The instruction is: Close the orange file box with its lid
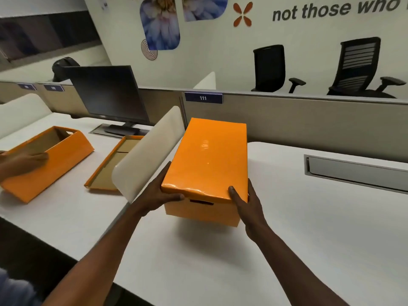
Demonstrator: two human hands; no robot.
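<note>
Gripping the near corners of the lid (207, 160), my left hand (157, 194) and right hand (248, 200) curl their fingers over its edge. It sits atop the orange file box (203, 212) on the white desk (309, 228). Farther left, beyond the divider (145, 155), another person's hand (26, 159) touches an open orange box (47, 164) beside a spare lid (112, 164).

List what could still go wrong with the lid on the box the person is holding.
1. The lid looks slightly raised at the near edge, so it may not be fully seated on the orange box.
2. The left hand and right hand grip only the near corners; pressing there could tip up the far end.
3. The box sits close to the white divider, which could snag the lid's left edge.
</note>
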